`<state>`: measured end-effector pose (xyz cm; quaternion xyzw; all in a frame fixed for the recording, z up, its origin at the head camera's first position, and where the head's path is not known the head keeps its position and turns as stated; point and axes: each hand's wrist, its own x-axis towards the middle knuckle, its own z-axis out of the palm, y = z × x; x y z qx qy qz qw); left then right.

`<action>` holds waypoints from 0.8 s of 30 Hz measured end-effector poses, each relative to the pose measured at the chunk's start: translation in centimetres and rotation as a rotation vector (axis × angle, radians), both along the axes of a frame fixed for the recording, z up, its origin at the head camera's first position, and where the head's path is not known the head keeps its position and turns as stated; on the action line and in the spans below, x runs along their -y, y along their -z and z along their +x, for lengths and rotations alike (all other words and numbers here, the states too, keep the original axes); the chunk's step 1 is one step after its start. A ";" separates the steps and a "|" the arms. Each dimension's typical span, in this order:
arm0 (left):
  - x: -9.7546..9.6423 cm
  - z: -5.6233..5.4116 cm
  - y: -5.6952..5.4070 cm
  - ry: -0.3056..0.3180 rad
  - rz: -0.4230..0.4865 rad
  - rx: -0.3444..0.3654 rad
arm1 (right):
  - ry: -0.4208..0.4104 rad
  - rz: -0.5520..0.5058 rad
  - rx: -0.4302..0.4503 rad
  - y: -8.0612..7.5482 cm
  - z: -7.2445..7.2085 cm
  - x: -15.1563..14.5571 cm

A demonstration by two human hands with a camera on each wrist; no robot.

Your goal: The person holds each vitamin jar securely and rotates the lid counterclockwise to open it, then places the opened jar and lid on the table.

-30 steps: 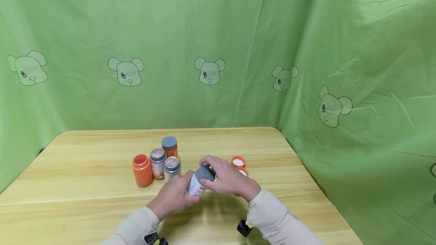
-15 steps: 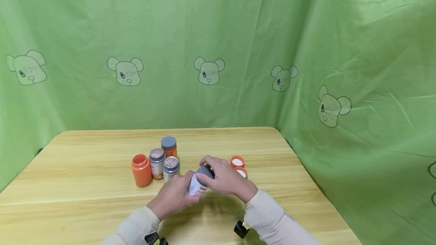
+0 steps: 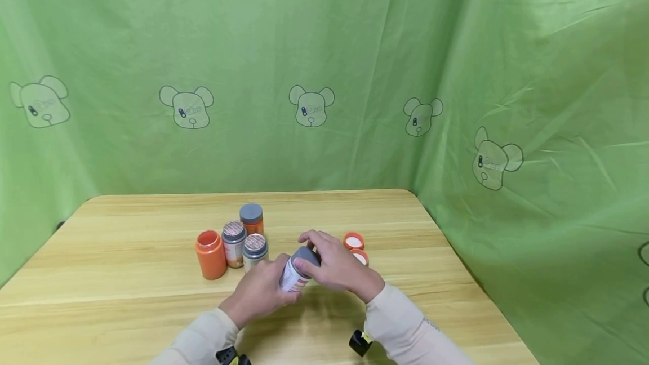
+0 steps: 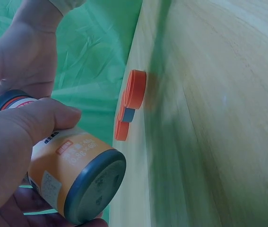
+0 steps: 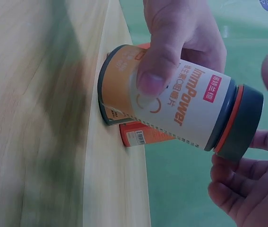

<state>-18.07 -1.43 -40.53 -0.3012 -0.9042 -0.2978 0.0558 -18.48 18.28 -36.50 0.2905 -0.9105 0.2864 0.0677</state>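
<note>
My left hand [image 3: 261, 290] grips the body of a white and orange supplement bottle [image 3: 293, 278], which is held tilted above the table. In the right wrist view the left thumb lies across the bottle's printed label [image 5: 188, 104]. My right hand [image 3: 334, 265] holds the bottle's dark grey lid [image 3: 306, 256], its fingers curled about the rim. An orange ring [image 5: 229, 118] shows between lid and body. The bottle's dark base [image 4: 96, 187] faces the camera in the left wrist view. Whether the lid is loose I cannot tell.
Left of the hands stand an open orange jar [image 3: 211, 258], two foil-sealed bottles, one behind [image 3: 234, 244] and one in front [image 3: 256, 249], and an orange bottle with a grey lid [image 3: 252, 217]. Orange caps [image 3: 354, 240] and a small grey cap [image 4: 128, 115] lie on the right.
The right hand and wrist have shifted slightly left, and the right thumb has moved a little across the lid. The left hand and the other bottles stay nearly the same.
</note>
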 end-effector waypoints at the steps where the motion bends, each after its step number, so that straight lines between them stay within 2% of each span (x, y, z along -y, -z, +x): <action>1: 0.0 0.0 0.0 0.000 0.000 0.003 | 0.008 0.003 0.004 0.0 -0.1 0.0; 7: -0.1 0.0 0.0 0.000 -0.012 0.008 | 0.020 0.010 0.044 -0.1 -0.1 0.0; 16: -0.1 0.0 0.0 -0.001 -0.007 -0.017 | -0.092 -0.026 0.054 -0.3 0.1 -0.4; 18: -0.1 0.0 0.0 -0.001 -0.003 -0.023 | -0.086 -0.031 0.049 -0.3 0.1 -0.5; 24: -0.2 0.0 0.0 -0.001 -0.011 -0.001 | 0.001 0.030 0.024 -0.2 -0.1 -0.3</action>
